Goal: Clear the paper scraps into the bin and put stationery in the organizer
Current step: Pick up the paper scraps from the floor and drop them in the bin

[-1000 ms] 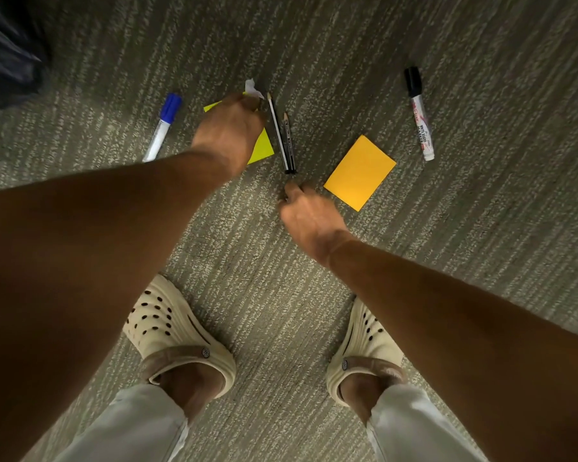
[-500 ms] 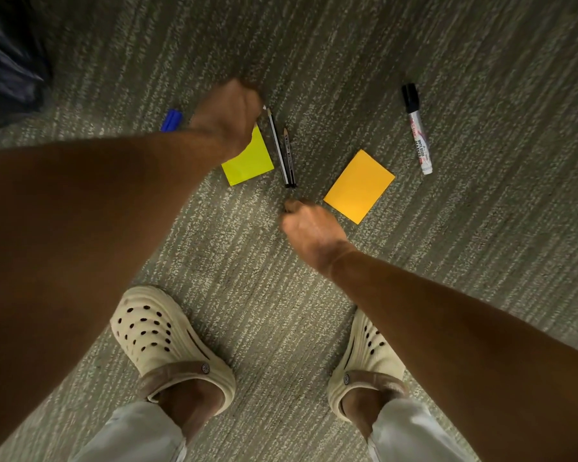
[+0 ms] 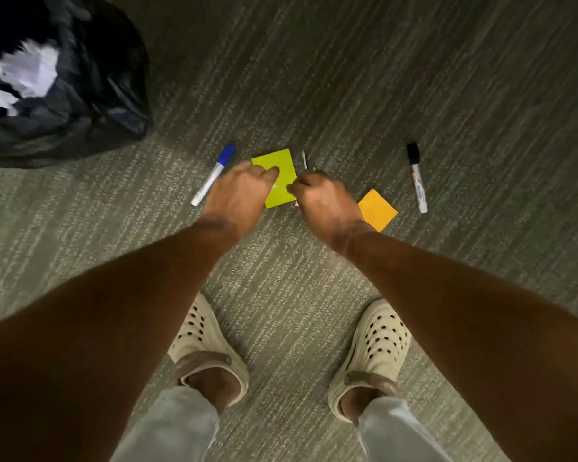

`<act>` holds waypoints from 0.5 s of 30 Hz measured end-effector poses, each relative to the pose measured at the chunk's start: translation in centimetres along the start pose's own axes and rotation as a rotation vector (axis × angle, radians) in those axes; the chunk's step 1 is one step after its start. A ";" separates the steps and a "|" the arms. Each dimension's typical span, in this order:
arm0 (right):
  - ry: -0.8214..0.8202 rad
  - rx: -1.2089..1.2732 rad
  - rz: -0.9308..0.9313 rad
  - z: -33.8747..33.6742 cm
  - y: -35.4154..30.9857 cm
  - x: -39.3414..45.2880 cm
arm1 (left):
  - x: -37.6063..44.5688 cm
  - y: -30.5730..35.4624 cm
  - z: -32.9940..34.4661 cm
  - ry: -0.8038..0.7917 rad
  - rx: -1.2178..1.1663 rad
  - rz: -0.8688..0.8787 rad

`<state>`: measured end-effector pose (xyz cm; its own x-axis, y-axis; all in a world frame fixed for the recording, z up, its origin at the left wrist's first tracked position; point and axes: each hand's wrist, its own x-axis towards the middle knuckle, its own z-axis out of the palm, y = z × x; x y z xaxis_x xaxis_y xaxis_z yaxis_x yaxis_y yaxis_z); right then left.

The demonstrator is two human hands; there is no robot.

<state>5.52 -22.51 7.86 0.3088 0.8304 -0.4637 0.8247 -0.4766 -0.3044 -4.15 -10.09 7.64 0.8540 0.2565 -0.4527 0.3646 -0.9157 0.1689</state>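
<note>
A: What's hidden?
B: Your right hand (image 3: 324,201) covers most of the pencils (image 3: 304,160); fingers curled, can't tell if gripping.
A: Left?
B: Left hand (image 3: 239,191) loosely curled over the yellow-green sticky note (image 3: 281,168), w/ a tiny white scrap (image 3: 275,186) beside the fingertips.

The floor is carpet (image 3: 414,78), grey-green, with fine pale streaks running in slanted bands from lower left to upper right across the whole view. Its pile looks short and flat. The light is dim and uneven: the carpet reads paler toward the left edge and the middle, and darker toward the upper right corner. No wall, window or piece of furniture comes into view; the carpet fills the frame out to every edge.
</note>
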 end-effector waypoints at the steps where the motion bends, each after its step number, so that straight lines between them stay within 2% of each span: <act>1: 0.017 -0.004 -0.019 -1.0 -0.6 0.5 | -0.7 -0.6 -0.7 0.015 -0.013 -0.017; 7: 0.178 0.002 -0.125 -7.6 -6.6 3.6 | -4.5 -6.1 -6.9 0.172 -0.051 -0.118; 15: 0.263 -0.077 -0.299 -15.1 -16.2 9.3 | -8.8 -15.3 -13.3 0.375 -0.064 -0.284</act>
<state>2.18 -2.73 21.04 0.1528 0.9794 -0.1321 0.9264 -0.1885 -0.3259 -12.31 5.79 20.72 0.7882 0.5984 -0.1437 0.6149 -0.7756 0.1428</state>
